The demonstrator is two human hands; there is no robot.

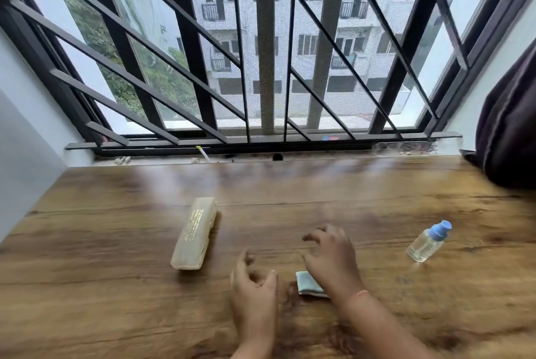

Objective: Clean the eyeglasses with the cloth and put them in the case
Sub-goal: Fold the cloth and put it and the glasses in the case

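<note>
A long beige eyeglass case (195, 233) lies shut on the wooden table (116, 286), left of centre, with gold print on its lid. A small folded pale-blue cloth (307, 284) lies near the front, partly under my right wrist. My right hand (330, 257) hovers above the cloth with loosely curled fingers and holds nothing. My left hand (253, 283) is just left of the cloth, fingers loosely curled, also holding nothing. Both hands are motion-blurred. No eyeglasses are in view.
A small clear spray bottle (428, 242) with a blue cap stands at the right. A dark bag or cloth (510, 132) sits at the table's far right corner. A barred window (261, 68) runs along the table's back edge.
</note>
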